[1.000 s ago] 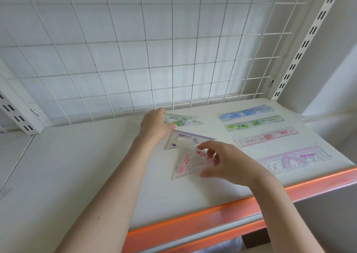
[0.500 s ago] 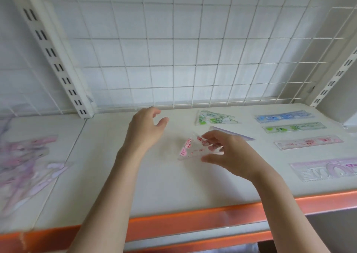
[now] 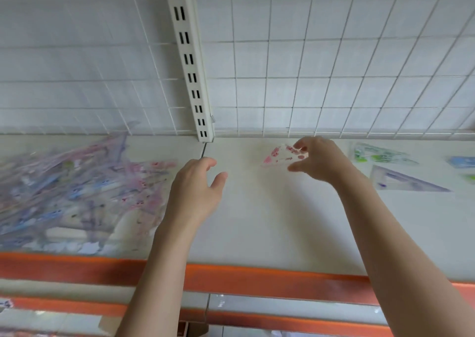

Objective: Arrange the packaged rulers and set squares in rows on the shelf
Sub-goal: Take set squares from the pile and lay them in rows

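Note:
My right hand (image 3: 318, 160) pinches a clear set square with pink print (image 3: 276, 156) and holds it a little above the white shelf (image 3: 270, 221), near the back grid. My left hand (image 3: 196, 191) hovers over the shelf with relaxed fingers and holds nothing. A green-printed set square (image 3: 377, 155) and a purple one (image 3: 401, 180) lie flat at the right. A blue ruler (image 3: 462, 162) and a green ruler (image 3: 469, 178) show at the right edge. A blurred pile of packaged rulers and set squares (image 3: 77, 190) lies at the left.
A white wire grid (image 3: 334, 66) backs the shelf, with a slotted upright post (image 3: 190, 61) between the two shelf panels. An orange rail (image 3: 257, 277) runs along the front edge. A lower shelf shows below.
The view swung left, bringing the pile into sight. My right hand lifted the pink set square and carried it left and toward the back. My left hand left the green set square and moved left.

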Available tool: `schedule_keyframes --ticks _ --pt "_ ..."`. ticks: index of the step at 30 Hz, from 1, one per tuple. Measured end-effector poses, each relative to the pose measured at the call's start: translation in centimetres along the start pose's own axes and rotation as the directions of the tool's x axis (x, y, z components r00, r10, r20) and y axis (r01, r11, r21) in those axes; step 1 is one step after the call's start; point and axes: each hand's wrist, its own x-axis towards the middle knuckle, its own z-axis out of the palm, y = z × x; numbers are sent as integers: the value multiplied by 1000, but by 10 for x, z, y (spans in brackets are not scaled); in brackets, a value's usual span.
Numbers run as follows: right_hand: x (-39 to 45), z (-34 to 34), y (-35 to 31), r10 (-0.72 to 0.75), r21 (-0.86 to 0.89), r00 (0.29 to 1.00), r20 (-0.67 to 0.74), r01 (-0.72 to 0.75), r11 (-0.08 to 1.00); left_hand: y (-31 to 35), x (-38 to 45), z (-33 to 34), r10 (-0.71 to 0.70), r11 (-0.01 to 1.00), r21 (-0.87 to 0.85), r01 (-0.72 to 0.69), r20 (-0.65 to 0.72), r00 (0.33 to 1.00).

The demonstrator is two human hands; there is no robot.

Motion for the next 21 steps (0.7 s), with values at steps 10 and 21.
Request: schedule_keyframes --ticks 10,21 --pt "36 13 -20 106 -108 994 26 -103 989 -16 0 -8 23 997 -79 -19 43 999" --pt "44 26 -42 20 -63 996 84 -14 998 -27 -9 -15 16 998 -60 -15 10 1000"
